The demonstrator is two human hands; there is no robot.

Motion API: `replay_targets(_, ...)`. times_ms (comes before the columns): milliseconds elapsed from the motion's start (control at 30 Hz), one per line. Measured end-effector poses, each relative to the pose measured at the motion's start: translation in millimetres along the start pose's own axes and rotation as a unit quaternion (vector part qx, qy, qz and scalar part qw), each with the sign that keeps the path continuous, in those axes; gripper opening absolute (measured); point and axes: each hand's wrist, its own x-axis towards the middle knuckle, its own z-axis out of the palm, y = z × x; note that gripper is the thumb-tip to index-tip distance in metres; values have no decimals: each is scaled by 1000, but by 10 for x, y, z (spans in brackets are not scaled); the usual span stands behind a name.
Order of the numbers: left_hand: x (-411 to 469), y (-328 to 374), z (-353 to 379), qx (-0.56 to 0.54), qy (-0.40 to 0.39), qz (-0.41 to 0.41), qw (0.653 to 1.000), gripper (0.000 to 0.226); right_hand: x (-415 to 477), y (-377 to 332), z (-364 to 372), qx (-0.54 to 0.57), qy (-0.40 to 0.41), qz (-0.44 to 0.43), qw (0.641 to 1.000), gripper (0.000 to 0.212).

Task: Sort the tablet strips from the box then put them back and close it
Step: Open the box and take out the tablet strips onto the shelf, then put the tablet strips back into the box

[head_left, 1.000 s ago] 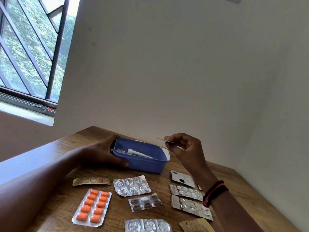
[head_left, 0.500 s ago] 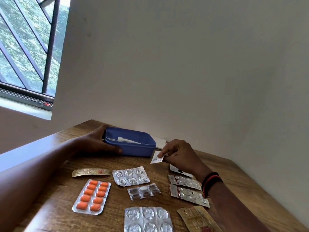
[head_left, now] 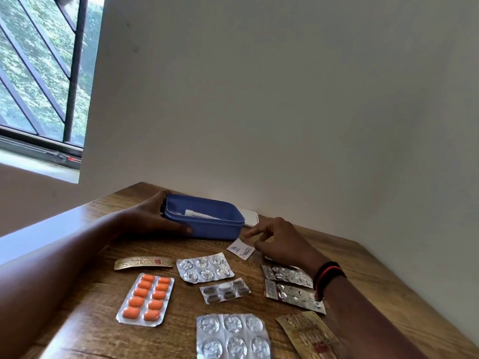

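Gripping the left end of the blue box, the left hand has its thumb along the front wall and its other fingers curled round the far side. Box sits open on the wooden bench near the back wall, with a white strip lying inside, partly hidden by the rim. White lid lies flat behind the box's right end, touching or just beside it.

Right hand hovers low just right of the box, fingers loosely curled, thumb tip at the right edge of a small white printed strip. That strip lies on or just above the bench in front of the box's right corner; cannot tell whether the fingers pinch it or only touch it. Black-and-red wristband on the right wrist.

Other strips are spread on the bench nearer the camera, apart from each other:
- gold strip, far left, slightly bowed
- orange tablet strip, below it, two columns
- silver six-blister strip, centre
- dark tablet strip, just below that
- two long silver strips, side by side, partly under the right wrist
- large silver strip, bottom edge, cut off
- gold foil strip, bottom right, cut off

Barred window upper left.
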Motion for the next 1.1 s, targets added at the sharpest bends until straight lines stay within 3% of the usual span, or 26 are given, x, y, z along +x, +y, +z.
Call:
replay_targets(267, -73, 85, 42, -11, -16, 6, 1000, 110, -240, -178, -152, -3, 58, 21, 998, 21)
replay_targets(467, -131, 146, 68, -22, -25, 3, 999, 116, -1158, -446, -324, -63, 46, 72, 994, 26)
replay_targets(633, -146, 136, 64, -3, -14, -1, 1000, 117, -1779, -546, -352, -104, 19, 189, 976, 56)
replay_targets(700, -156, 149, 60, 1, -15, -2, 1000, 119, -1869, -534, -311, -139, -4, 214, 967, 74)
replay_targets(800, -171, 167, 64, 3, -18, 4, 1000, 122, -1888, -486, -251, -122, 14, 239, 963, 85)
replay_targets(867, -181, 171, 60, 8, -17, 3, 1000, 124, -1873, -455, -231, -85, 51, 244, 965, 82)
replay_targets(933, -193, 175, 52, 13, -24, 3, 1000, 128, -1856, -445, -216, -30, 106, 220, 969, 65)
replay_targets(1033, -201, 194, 43, 19, -31, 2, 999, 132, -1851, -454, -185, 64, 206, 149, 965, 45)
replay_targets(1100, -206, 200, 38, 25, -35, 1, 999, 137, -1858, -491, -161, 69, 265, 82, 958, 37)
